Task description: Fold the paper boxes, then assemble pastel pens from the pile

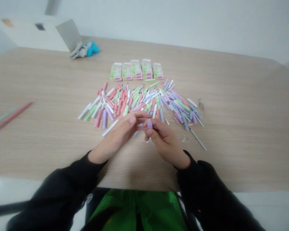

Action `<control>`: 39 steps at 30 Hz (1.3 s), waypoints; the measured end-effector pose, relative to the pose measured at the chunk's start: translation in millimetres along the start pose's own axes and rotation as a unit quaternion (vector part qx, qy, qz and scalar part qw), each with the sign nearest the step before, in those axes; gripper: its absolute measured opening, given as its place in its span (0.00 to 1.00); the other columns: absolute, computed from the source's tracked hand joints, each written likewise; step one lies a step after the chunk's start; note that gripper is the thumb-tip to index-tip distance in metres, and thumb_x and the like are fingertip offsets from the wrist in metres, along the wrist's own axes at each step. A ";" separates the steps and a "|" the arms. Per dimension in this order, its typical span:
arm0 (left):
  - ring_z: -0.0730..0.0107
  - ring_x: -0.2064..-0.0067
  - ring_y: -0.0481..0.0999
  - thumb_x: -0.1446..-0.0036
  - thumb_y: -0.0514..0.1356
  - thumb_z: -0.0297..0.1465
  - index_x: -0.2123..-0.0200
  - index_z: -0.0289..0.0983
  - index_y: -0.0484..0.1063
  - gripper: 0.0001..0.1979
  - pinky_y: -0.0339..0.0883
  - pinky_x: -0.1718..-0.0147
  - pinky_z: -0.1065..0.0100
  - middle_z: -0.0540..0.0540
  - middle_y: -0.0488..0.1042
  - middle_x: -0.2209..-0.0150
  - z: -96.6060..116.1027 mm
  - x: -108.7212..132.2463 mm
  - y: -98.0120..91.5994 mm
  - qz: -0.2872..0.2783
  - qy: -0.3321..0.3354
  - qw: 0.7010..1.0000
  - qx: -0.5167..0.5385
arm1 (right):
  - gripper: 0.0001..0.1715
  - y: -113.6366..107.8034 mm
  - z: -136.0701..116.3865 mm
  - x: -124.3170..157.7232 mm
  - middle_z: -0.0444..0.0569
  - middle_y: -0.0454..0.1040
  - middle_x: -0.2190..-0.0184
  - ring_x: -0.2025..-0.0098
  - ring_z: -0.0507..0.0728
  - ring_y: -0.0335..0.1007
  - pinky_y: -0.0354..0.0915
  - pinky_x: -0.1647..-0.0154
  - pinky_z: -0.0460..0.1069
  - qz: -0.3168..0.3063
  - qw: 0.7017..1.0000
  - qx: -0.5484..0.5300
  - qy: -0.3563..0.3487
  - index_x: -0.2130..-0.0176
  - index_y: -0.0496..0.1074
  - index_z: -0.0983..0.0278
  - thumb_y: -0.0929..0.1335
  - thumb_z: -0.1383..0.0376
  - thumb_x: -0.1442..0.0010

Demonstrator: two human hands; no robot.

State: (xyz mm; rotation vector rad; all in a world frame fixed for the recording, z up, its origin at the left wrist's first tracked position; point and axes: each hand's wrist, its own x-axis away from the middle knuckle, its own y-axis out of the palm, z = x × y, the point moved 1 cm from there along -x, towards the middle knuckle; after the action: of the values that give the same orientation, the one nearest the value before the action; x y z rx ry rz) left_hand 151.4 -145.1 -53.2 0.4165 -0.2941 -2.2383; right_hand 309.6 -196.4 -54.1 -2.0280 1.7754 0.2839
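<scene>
My right hand (167,141) pinches a small purple piece (149,124), which looks like a pen cap, between thumb and fingers. Close against it, my left hand (120,133) has its fingers stretched out toward my right fingertips, with the thumb on top; I see nothing held in it. Where the fingertips meet is partly hidden. Just beyond both hands spreads a pile of pen parts (120,106) in pink, white, green, purple and blue, some showing dark tips.
Several small green-and-pink boxes (135,69) stand in a row behind the pile. A thin grey rod (197,140) lies at right. Two long sticks (12,117), pink and green, lie far left. Grey and blue gloves (85,49) rest by a white box (36,33) on the wooden table (243,128).
</scene>
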 end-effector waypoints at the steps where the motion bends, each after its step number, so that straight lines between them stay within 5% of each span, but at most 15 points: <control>1: 0.60 0.58 0.77 0.36 0.57 0.50 0.54 0.36 0.77 0.23 0.73 0.61 0.62 0.40 0.78 0.58 1.2 -0.6 4.9 -0.010 -0.003 1.000 0.001 | 0.08 2.1 0.0 1.2 0.42 0.71 0.71 0.70 0.50 0.67 0.66 0.65 0.48 -0.006 0.999 0.037 -0.009 0.60 0.71 0.62 0.64 0.64 0.30; 9: 0.57 0.45 0.74 0.31 0.54 0.41 0.59 0.38 0.81 0.18 0.67 0.44 0.60 0.40 0.76 0.48 8.6 9.7 5.5 -0.020 0.010 0.997 -0.069 | 0.13 5.1 3.5 4.6 0.47 0.79 0.62 0.61 0.54 0.74 0.70 0.59 0.50 -0.018 0.987 0.135 -0.081 0.49 0.72 0.62 0.63 0.69 0.31; 16: 0.65 0.53 0.76 0.33 0.57 0.35 0.56 0.39 0.80 0.12 0.70 0.52 0.66 0.42 0.77 0.53 8.1 11.4 1.8 -0.018 -0.004 1.000 -0.014 | 0.16 3.5 2.1 5.3 0.51 0.80 0.53 0.53 0.56 0.76 0.72 0.53 0.52 -0.025 0.978 0.183 -0.096 0.47 0.73 0.61 0.64 0.70 0.32; 19: 0.64 0.55 0.76 0.34 0.59 0.34 0.58 0.39 0.79 0.09 0.70 0.55 0.65 0.43 0.77 0.56 11.6 11.6 -1.2 0.016 0.015 0.997 -0.071 | 0.14 0.4 1.7 4.8 0.51 0.79 0.54 0.55 0.55 0.76 0.71 0.54 0.50 -0.029 0.976 0.193 -0.100 0.48 0.73 0.63 0.64 0.70 0.31; 23: 0.69 0.64 0.73 0.37 0.64 0.31 0.65 0.38 0.76 0.04 0.67 0.64 0.67 0.47 0.75 0.66 19.2 13.6 -8.2 0.081 0.086 0.954 -0.275 | 0.11 -8.2 0.9 2.9 0.53 0.78 0.59 0.57 0.56 0.75 0.70 0.55 0.51 -0.035 0.962 0.251 -0.099 0.51 0.72 0.66 0.63 0.70 0.30; 28: 0.68 0.65 0.74 0.37 0.62 0.28 0.66 0.36 0.75 0.04 0.67 0.62 0.66 0.47 0.76 0.67 22.7 15.8 -9.0 0.067 0.138 0.885 -0.438 | 0.13 -15.6 0.7 1.3 0.56 0.79 0.59 0.58 0.59 0.75 0.69 0.57 0.52 -0.053 0.921 0.367 -0.118 0.51 0.73 0.69 0.61 0.72 0.31; 32: 0.66 0.63 0.75 0.38 0.60 0.27 0.66 0.36 0.74 0.04 0.68 0.61 0.64 0.45 0.76 0.67 23.8 15.1 -5.4 0.055 0.157 0.845 -0.508 | 0.14 -15.7 0.5 1.7 0.55 0.79 0.60 0.60 0.59 0.75 0.69 0.59 0.51 -0.066 0.899 0.415 -0.120 0.51 0.72 0.69 0.61 0.73 0.31; 39: 0.69 0.69 0.71 0.39 0.57 0.26 0.66 0.37 0.73 0.05 0.65 0.68 0.67 0.48 0.74 0.70 23.2 16.2 -7.0 0.036 0.147 0.817 -0.556 | 0.15 -14.1 2.3 3.4 0.55 0.79 0.58 0.58 0.59 0.73 0.67 0.59 0.52 -0.094 0.880 0.454 -0.107 0.50 0.72 0.67 0.60 0.73 0.31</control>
State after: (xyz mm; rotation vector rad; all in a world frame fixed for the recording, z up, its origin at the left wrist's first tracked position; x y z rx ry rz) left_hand 127.6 -151.4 -37.6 0.0809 1.1077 -1.8376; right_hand 324.2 -197.2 -55.0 -1.3810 1.2019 -0.3300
